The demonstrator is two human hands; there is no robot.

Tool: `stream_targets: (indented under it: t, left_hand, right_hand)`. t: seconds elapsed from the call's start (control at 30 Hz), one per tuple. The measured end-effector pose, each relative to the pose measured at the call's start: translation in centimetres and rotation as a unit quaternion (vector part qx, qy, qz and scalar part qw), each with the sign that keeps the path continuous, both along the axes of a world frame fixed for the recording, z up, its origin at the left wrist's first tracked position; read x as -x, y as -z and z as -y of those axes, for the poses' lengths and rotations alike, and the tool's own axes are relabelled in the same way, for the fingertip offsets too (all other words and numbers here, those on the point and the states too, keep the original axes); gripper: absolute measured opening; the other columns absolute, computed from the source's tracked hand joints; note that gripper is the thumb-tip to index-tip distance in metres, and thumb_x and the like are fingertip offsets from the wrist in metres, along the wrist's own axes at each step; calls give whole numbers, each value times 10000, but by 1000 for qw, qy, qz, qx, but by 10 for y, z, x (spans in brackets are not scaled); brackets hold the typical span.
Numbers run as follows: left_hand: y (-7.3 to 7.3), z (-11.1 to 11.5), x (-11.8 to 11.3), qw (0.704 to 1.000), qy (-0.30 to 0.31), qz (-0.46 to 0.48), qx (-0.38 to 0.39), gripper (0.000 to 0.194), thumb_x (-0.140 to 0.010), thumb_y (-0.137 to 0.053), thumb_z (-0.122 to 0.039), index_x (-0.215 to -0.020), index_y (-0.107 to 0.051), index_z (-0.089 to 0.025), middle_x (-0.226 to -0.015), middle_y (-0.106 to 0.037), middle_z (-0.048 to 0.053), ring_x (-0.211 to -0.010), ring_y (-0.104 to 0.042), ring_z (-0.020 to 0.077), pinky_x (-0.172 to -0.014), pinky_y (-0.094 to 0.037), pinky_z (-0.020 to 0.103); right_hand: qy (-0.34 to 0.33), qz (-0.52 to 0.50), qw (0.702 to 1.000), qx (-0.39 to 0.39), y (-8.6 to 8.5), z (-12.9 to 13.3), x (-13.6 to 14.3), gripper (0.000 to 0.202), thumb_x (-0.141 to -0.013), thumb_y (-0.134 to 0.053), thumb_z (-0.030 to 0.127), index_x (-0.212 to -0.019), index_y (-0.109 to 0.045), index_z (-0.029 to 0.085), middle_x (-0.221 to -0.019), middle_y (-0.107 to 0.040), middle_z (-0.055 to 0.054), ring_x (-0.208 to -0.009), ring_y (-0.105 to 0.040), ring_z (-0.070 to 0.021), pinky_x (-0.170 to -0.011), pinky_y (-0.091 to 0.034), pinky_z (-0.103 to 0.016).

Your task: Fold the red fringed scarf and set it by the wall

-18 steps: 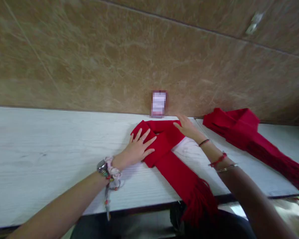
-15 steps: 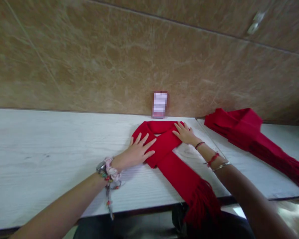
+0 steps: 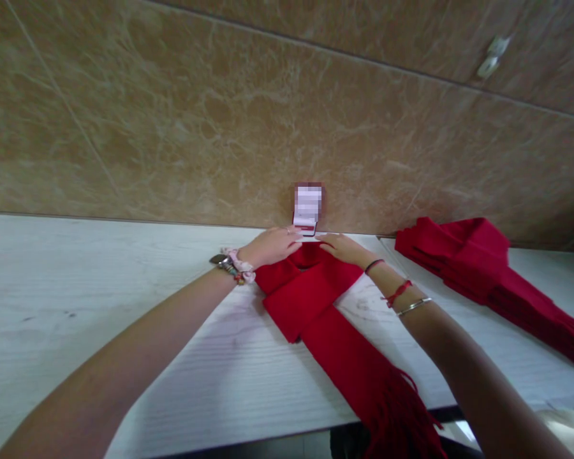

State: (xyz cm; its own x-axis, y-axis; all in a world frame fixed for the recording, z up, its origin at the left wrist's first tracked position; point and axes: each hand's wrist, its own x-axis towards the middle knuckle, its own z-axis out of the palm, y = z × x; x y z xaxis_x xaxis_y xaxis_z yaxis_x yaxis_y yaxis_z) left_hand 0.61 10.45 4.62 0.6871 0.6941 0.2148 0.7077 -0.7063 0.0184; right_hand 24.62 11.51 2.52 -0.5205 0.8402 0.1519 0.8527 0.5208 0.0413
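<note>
Long white wood-grain table (image 3: 100, 287) against a brown marbled tile wall (image 3: 196, 108), soft even light.

Red fringed scarf (image 3: 330, 319) lies folded, tassels overhanging the edge.

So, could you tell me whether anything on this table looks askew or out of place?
The red scarf under the left hand and right hand lies slantwise, its fringed end hanging over the table's front edge. The second red scarf is loosely bunched to the right. Nothing looks spilled or damaged.
</note>
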Motion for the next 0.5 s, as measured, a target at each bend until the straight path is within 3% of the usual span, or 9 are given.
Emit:
stream_targets:
  t: [0.07,0.2,0.37,0.5]
  left_hand:
    - [12,4,-4,996,29,-64,52,405,-928,-315,-354,-1280,-473,-233,-1367,-444,53,-1263,-390,212,-1033,-273,405]
    - [32,20,7,995,-10,-75,66,440,-936,-271,-388,-1337,-401,-261,-1415,-363,74,-1286,-359,219,-1038,-220,455]
    - [23,12,12,996,0,-48,76,411,-936,-267,-389,-1237,-515,-262,-1327,-491,48,-1234,-427,200,-1062,-144,490]
    - [19,-4,19,996,46,77,27,413,-918,-284,-365,-1205,-544,-221,-1395,-407,51,-1279,-359,186,-1073,-212,375]
  right_hand:
    - [-43,31,999,-7,15,5,1,413,-925,-336,264,-1310,-452,171,-1339,-481,-88,-1222,-445,-228,-980,-389,-395]
    - [-5,31,999,-34,34,10,-8,445,-938,-275,259,-1338,-415,124,-1377,-424,-123,-1267,-390,-218,-1031,-341,-386]
    - [-1,-6,999,-41,25,11,-7,432,-941,-287,293,-1292,-473,123,-1349,-457,-138,-1270,-386,-227,-1045,-322,-414]
    - [-69,-91,992,-60,16,29,11,432,-944,-290,320,-1312,-450,161,-1375,-432,-111,-1296,-343,-206,-1060,-301,-419]
